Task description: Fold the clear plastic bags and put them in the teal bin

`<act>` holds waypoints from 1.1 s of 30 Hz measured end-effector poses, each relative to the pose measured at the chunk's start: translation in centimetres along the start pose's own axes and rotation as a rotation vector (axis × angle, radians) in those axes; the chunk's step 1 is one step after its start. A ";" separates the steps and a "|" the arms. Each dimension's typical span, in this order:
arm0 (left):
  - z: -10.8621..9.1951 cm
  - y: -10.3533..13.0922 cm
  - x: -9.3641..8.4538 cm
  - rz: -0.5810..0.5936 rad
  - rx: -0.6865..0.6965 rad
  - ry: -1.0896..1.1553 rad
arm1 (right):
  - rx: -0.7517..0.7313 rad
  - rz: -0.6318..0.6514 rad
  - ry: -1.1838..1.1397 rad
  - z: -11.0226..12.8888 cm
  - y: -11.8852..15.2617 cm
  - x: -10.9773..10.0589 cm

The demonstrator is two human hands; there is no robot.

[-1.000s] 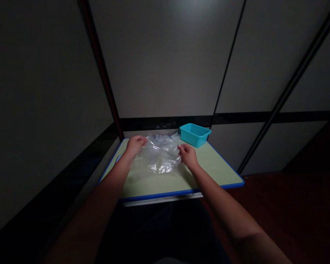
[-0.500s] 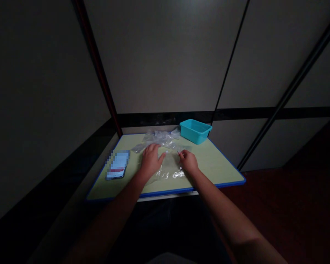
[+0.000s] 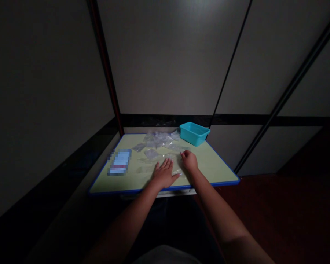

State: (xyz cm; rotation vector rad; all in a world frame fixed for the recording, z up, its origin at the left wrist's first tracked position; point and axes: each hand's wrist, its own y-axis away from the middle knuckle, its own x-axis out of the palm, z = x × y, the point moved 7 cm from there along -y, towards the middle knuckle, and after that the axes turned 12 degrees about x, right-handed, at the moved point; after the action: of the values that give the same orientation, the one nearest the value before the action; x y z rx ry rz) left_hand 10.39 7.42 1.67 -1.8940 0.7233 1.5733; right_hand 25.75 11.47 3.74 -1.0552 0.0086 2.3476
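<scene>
A clear plastic bag (image 3: 150, 169) lies flat on the small table, near its front edge. My left hand (image 3: 164, 176) rests palm down on it with the fingers spread. To the right, my right hand (image 3: 189, 160) is closed in a pinch at the bag's right edge; the pinched part is mostly hidden by the fingers. Behind both hands a pile of crumpled clear plastic bags (image 3: 159, 139) lies toward the back of the table.
A turquoise plastic basket (image 3: 194, 135) stands at the back right of the table. On the left lies a phone (image 3: 120, 162), its screen lit and blurred. The pale yellow table (image 3: 217, 167) has a blue rim, with panelled walls behind and to the left.
My left hand has slid toward me and to the right over the bag, its fingers flattening out. The right hand keeps its pinch in nearly the same place.
</scene>
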 end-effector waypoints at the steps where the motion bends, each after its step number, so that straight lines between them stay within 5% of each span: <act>1: 0.0 0.0 0.0 0.005 -0.004 0.004 | 0.001 -0.009 -0.006 -0.1 -0.1 0.0; 9: -0.1 0.0 -0.2 0.016 -0.009 0.020 | -0.045 -0.196 -0.153 -0.1 0.2 -1.9; 13: -0.1 0.2 -0.6 -0.085 -0.002 0.014 | -0.174 -0.213 -0.196 0.6 2.6 -2.9; 17: -0.2 0.5 -1.0 -0.166 0.026 -0.022 | -0.297 -0.082 -0.132 0.5 4.5 -2.7; 22: -0.3 0.4 -0.3 -0.080 0.053 -0.006 | -0.182 0.060 -0.064 -0.2 0.9 -2.2; 28: -0.4 0.5 -0.5 -0.052 0.054 0.024 | -0.102 0.377 -0.036 3.0 -5.1 1.9; 33: -0.3 0.7 -0.6 -0.043 0.047 0.078 | -0.076 0.618 -0.132 4.9 -5.4 5.3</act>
State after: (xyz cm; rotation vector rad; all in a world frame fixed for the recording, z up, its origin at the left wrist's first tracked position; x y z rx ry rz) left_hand 10.00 6.70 2.21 -1.9334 0.7415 1.4507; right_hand 22.20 19.68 4.60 -1.0349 0.2280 2.9881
